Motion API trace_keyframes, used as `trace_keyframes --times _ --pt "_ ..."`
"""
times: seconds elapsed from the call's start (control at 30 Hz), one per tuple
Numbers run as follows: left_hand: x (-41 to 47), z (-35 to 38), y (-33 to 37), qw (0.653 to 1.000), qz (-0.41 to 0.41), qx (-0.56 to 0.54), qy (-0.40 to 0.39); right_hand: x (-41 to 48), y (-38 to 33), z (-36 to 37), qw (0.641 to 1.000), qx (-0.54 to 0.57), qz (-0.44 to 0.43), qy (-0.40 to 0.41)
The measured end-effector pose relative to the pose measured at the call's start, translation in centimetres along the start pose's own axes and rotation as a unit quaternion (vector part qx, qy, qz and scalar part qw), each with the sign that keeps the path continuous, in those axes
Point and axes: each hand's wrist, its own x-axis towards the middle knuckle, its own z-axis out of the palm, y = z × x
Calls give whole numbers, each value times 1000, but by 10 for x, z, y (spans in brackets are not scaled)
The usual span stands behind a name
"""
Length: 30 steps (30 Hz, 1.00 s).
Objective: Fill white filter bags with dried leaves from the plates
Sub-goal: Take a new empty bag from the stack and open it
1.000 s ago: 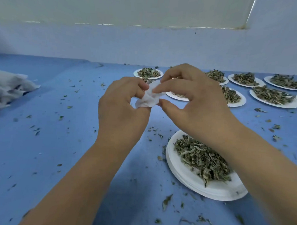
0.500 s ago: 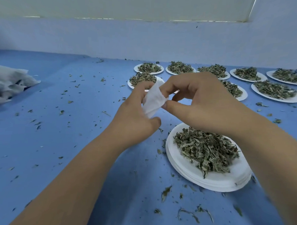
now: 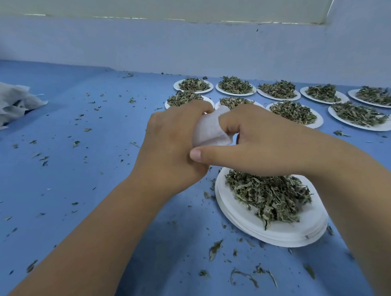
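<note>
**Bag gripped between both hands, mouth hard to read**

The left hand (image 3: 172, 142) curls round a white filter bag (image 3: 210, 130), holding it from the side. The right hand (image 3: 263, 141) hooks bent fingers over the bag's upper edge, its thumb stretched underneath and touching the left hand. The bag is held in the air, above the near edge of the closest stack of plates (image 3: 253, 229) and its heap of dried leaves (image 3: 270, 194).

Risks, as I judge them:
- The thin bag could tear if the two hands pull apart too hard.
- Leaves could spill if the mouth is only half open; loose leaf bits (image 3: 215, 248) already litter the blue table (image 3: 78, 188).

Whether the bag is open or holds anything is hidden by the fingers. The left fingertips are also out of sight. At the left edge a pile of white bags (image 3: 12, 103) is cut off, and the farthest plates (image 3: 319, 121) run out of frame on the right.
</note>
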Motion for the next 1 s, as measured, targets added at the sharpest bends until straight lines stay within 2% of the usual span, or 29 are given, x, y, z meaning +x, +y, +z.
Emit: trace_keyframes --times 0.1,0.3,0.37,0.47,0.53,0.6,0.7,0.83,1.0 --pt "0 0 4 999 24 -24 3 0 -1 -2 1000 9 -4 -24" --pt "-6 -5 4 998 -31 -44 -27 -3 -2 -5 998 10 -46 -42" --pt "-4 -6 2 998 -40 -25 -35 -7 2 -7 999 -8 -48 -1" --pt "-2 -8 -4 997 -55 25 -53 -23 17 -18 997 28 -11 76" --pt "-2 -7 -3 992 -48 34 -108 -40 27 -24 998 -2 36 43" --pt "-4 -5 1 987 -20 33 -157 -56 33 -25 995 -43 87 -33" --pt "-6 -1 7 982 22 40 -183 -71 41 -20 988 -61 116 -84" --pt "-8 1 10 978 30 65 -198 -80 50 -13 990 -57 109 -73" --pt "-9 3 13 976 36 79 -199 -83 55 -15 995 -30 87 24"
